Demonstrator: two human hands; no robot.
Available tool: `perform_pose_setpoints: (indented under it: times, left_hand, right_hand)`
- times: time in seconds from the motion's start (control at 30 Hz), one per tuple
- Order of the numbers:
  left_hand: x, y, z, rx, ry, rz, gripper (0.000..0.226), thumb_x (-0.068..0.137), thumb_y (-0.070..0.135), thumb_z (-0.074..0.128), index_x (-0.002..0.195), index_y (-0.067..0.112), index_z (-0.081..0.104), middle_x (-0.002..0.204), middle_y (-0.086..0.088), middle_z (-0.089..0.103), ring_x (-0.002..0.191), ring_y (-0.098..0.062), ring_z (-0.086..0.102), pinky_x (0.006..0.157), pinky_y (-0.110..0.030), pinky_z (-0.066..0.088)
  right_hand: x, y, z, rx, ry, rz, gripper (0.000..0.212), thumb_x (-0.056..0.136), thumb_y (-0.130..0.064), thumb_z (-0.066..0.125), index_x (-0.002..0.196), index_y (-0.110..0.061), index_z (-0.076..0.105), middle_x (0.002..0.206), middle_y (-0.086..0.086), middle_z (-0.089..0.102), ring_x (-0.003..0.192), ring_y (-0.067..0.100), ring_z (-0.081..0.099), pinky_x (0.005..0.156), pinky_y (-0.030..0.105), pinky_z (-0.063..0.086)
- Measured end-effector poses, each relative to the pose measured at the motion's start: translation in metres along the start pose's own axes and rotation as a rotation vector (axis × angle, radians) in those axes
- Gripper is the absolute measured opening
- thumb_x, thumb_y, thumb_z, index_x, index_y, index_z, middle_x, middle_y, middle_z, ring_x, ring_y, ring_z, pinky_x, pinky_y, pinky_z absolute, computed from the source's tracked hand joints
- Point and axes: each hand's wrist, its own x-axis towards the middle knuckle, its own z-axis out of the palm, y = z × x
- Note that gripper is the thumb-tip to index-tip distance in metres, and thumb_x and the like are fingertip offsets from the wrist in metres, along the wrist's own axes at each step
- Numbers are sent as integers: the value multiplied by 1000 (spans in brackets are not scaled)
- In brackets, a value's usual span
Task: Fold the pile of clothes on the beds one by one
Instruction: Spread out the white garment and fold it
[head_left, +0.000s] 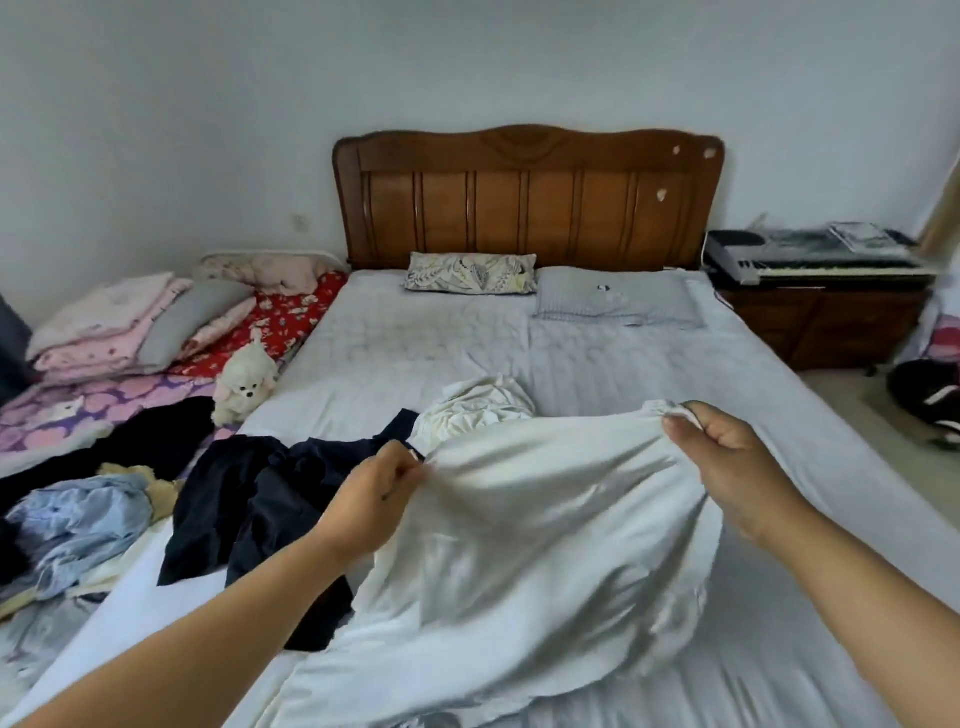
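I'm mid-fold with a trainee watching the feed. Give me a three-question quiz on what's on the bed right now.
1. True or false: both hands grip the same white garment.
2. Which lies directly left of the left hand? A) dark navy garment B) leaf-print pillow C) keyboard
3. Fill in: the white plush dog sits on the ____ side of the big bed.

Key:
1. True. The left hand and the right hand each pinch its upper edge.
2. A. The dark navy garment lies there; the leaf-print pillow sits by the headboard, and the keyboard is on the cabinet to the right.
3. Left.
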Motion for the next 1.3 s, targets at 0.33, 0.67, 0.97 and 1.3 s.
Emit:
perform_pose_setpoints:
  times: [0.33, 0.67, 0.97, 1.3]
  left_hand:
    - [-42, 156, 26, -93, -398, -94, 20, 78, 37, 76, 96, 35, 66, 96, 18, 65, 92, -2, 60, 81, -14, 46]
    - [-73, 211, 57, 23, -273, 45, 39, 76, 3, 58, 59, 21, 29, 56, 12, 31, 56, -7, 27, 47, -17, 21]
    - [-57, 222, 31, -409, -377, -74, 45, 70, 11, 78, 111, 11, 60, 104, -10, 65, 94, -23, 62, 82, -34, 52]
    - [10, 202, 7, 823, -268, 277, 32, 80, 41, 65, 70, 18, 45, 91, 3, 49, 79, -18, 50, 63, -28, 35]
  right_hand:
    - [-76, -38, -146, -108, 1, -155, 20, 91, -22, 61, 81, -6, 68, 60, -3, 44, 55, 6, 39, 48, 14, 29]
    - [-119, -48, -201, -196, -31, -184, 31, 84, -23, 70, 55, -19, 62, 45, -14, 40, 46, 1, 36, 46, 12, 26]
    - [-115, -42, -215, -404, 14, -188, 58, 69, -48, 77, 56, -7, 38, 56, -2, 32, 50, 7, 31, 53, 26, 19]
    - [-71, -57, -212, -757, -14, -171, 42, 75, -26, 77, 69, 1, 46, 72, 14, 50, 61, 15, 40, 57, 31, 24]
